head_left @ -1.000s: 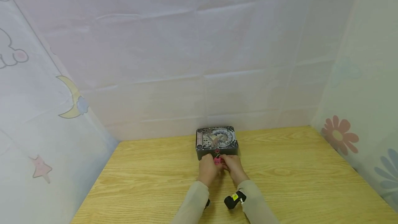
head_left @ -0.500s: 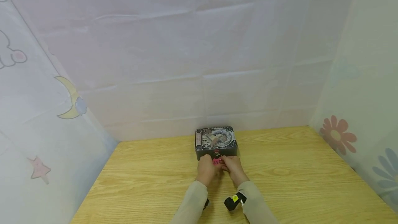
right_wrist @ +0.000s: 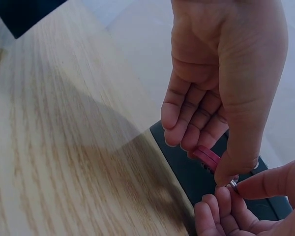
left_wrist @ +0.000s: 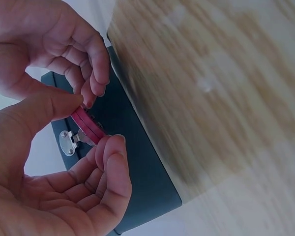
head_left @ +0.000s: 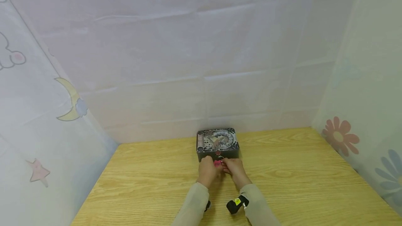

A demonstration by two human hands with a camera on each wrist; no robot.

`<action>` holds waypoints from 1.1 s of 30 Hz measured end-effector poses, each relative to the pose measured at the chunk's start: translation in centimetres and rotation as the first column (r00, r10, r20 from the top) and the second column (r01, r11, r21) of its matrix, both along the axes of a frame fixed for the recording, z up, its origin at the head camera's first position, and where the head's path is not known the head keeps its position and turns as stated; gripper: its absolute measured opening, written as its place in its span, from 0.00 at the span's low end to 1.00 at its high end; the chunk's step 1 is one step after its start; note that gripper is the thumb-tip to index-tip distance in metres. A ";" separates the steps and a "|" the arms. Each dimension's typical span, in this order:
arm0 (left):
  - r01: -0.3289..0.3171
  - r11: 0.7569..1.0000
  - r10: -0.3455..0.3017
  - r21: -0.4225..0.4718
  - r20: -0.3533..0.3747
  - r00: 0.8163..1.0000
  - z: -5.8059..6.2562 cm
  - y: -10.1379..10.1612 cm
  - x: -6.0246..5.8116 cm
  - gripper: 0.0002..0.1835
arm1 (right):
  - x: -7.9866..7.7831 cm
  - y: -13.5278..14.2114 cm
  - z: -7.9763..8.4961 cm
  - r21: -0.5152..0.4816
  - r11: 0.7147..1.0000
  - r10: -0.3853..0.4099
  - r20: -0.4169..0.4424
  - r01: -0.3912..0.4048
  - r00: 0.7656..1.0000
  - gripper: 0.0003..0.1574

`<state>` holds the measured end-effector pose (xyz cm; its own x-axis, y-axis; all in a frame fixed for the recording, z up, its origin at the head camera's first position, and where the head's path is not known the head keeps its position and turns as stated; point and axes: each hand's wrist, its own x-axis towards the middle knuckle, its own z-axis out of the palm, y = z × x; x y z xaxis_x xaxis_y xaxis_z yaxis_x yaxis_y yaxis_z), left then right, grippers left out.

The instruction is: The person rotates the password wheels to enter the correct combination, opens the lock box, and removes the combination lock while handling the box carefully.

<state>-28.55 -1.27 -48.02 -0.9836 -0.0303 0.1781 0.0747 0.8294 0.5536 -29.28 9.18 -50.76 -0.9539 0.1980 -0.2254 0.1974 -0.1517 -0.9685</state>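
A small pink padlock (head_left: 218, 163) with number dials is at the front of a dark box (head_left: 217, 140) with a decorated lid. My left hand (head_left: 207, 171) pinches the lock's body between thumb and fingers, seen closely in the left wrist view. My right hand (head_left: 236, 171) pinches the silver shackle (right_wrist: 233, 186) between thumb and forefinger, beside the left thumb. Next to the lock, a metal latch (left_wrist: 69, 143) is fixed to the box front. Fingers partly cover the shackle, so I cannot tell whether it passes through the latch.
The box stands at the back of a wood-grain table (head_left: 150, 180), close to a pale cloth wall (head_left: 163, 79). Printed cloth hangs at both sides. A black wrist camera (head_left: 233, 205) is worn at the right sleeve.
The padlock has shifted slightly down and left in the head view, and its shackle shows more to the right. Both hands keep their hold and the box stays put.
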 end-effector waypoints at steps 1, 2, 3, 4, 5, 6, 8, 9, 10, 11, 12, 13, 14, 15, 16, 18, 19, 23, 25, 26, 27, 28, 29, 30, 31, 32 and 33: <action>0.000 1.000 0.000 0.004 0.002 1.000 0.0 0.0 0.0 0.19 | 0.0 0.0 0.0 -0.001 1.000 -0.001 0.000 0.001 1.000 0.14; -0.001 1.000 0.001 0.007 0.003 1.000 0.1 0.0 0.0 0.18 | 0.0 0.0 0.0 0.000 1.000 -0.001 -0.001 0.001 1.000 0.14; 0.001 1.000 -0.001 0.007 -0.001 1.000 0.1 0.0 0.1 0.18 | 0.0 0.0 0.0 0.000 1.000 0.000 -0.002 0.000 1.000 0.14; 0.003 1.000 -0.003 0.010 -0.008 1.000 0.1 0.0 0.1 0.18 | 0.1 0.0 0.1 0.001 1.000 0.002 -0.004 -0.002 1.000 0.14; 0.005 1.000 -0.005 0.011 -0.010 1.000 0.1 0.0 0.1 0.17 | 0.1 0.0 0.1 0.002 1.000 0.003 -0.004 -0.003 1.000 0.14; 0.006 1.000 -0.006 0.013 -0.012 1.000 0.1 -0.1 0.1 0.17 | 0.1 0.0 0.1 0.002 1.000 0.004 -0.004 -0.004 1.000 0.14; 0.006 1.000 -0.005 0.017 -0.019 1.000 0.1 -0.1 0.1 0.16 | 0.2 -0.1 0.1 -0.003 1.000 0.006 -0.006 -0.006 1.000 0.14; 0.004 1.000 -0.004 0.018 -0.019 1.000 0.1 -0.1 0.0 0.16 | 0.3 -0.1 0.1 -0.006 1.000 0.008 -0.010 -0.008 1.000 0.14; 0.003 1.000 -0.002 0.021 -0.020 1.000 0.2 -0.1 0.0 0.16 | 0.3 -0.1 0.2 -0.008 1.000 0.008 -0.011 -0.008 1.000 0.14; 0.002 1.000 -0.002 0.018 -0.023 1.000 0.2 -0.1 0.0 0.16 | 0.3 -0.1 0.2 -0.011 1.000 0.007 -0.010 -0.007 1.000 0.14; 0.002 1.000 -0.001 0.014 -0.026 1.000 0.2 -0.2 0.0 0.16 | 0.3 -0.1 0.2 -0.011 1.000 0.005 -0.006 -0.005 1.000 0.13; 0.002 1.000 -0.002 0.011 -0.028 1.000 0.2 -0.2 -0.1 0.16 | 0.4 -0.1 0.2 -0.011 1.000 0.005 -0.007 -0.005 1.000 0.13; 0.002 1.000 -0.002 0.007 -0.027 1.000 0.2 -0.2 -0.1 0.16 | 0.4 -0.1 0.3 -0.011 1.000 0.009 -0.015 -0.010 1.000 0.14; 0.004 1.000 -0.004 0.005 -0.029 1.000 0.2 -0.2 -0.1 0.16 | 0.4 -0.1 0.3 -0.010 1.000 0.012 -0.015 -0.012 1.000 0.14; 0.008 1.000 -0.007 0.005 -0.032 0.999 0.2 -0.2 -0.1 0.16 | 0.5 -0.1 0.3 -0.007 1.000 0.012 -0.009 -0.012 1.000 0.14; 0.012 1.000 -0.012 0.003 -0.030 0.999 0.2 -0.2 -0.1 0.16 | 0.5 0.0 0.4 -0.006 1.000 0.018 -0.007 -0.018 1.000 0.14; 0.014 1.000 -0.014 0.006 -0.030 0.999 0.2 -0.2 -0.1 0.17 | 0.6 0.0 0.4 -0.011 1.000 0.021 -0.012 -0.021 1.000 0.15; 0.035 0.999 -0.035 0.004 -0.041 0.999 0.2 -0.3 0.0 0.18 | 0.7 0.0 0.6 -0.018 1.000 0.010 -0.022 -0.010 1.000 0.14; 0.047 0.999 -0.048 -0.007 -0.046 0.998 0.2 -0.3 0.1 0.20 | 0.7 0.1 0.7 -0.014 1.000 0.002 -0.040 -0.003 0.999 0.14; 0.053 0.999 -0.054 -0.013 -0.049 0.997 0.2 -0.2 0.1 0.22 | 0.8 0.1 0.7 -0.005 1.000 -0.005 -0.039 0.005 0.999 0.13; 0.058 0.998 -0.059 -0.018 -0.050 0.997 0.2 -0.2 0.2 0.24 | 0.8 0.2 0.8 0.001 1.000 -0.010 -0.042 0.010 0.999 0.13; 0.064 0.998 -0.065 -0.016 -0.057 0.996 0.3 -0.2 0.2 0.26 | 0.9 0.2 0.9 0.010 1.000 -0.014 -0.046 0.015 0.999 0.13; 0.066 0.998 -0.067 -0.016 -0.068 0.995 0.4 -0.3 0.3 0.27 | 0.9 0.2 1.0 0.021 1.000 -0.016 -0.053 0.017 0.998 0.12; 0.071 0.997 -0.072 -0.009 -0.070 0.995 0.5 -0.3 0.4 0.27 | 1.0 0.2 1.0 0.028 0.999 -0.018 -0.059 0.020 0.998 0.12; 0.078 0.997 -0.078 -0.001 -0.076 0.994 0.6 -0.4 0.4 0.27 | 1.0 0.2 1.2 0.035 0.999 -0.019 -0.065 0.022 0.998 0.11; 0.085 0.996 -0.085 0.005 -0.085 0.993 0.7 -0.5 0.5 0.27 | 1.0 0.2 1.2 0.041 0.999 -0.022 -0.070 0.025 0.997 0.10; 0.094 0.995 -0.093 0.014 -0.090 0.992 0.9 -0.6 0.6 0.25 | 1.0 0.2 1.3 0.045 0.999 -0.022 -0.082 0.025 0.996 0.10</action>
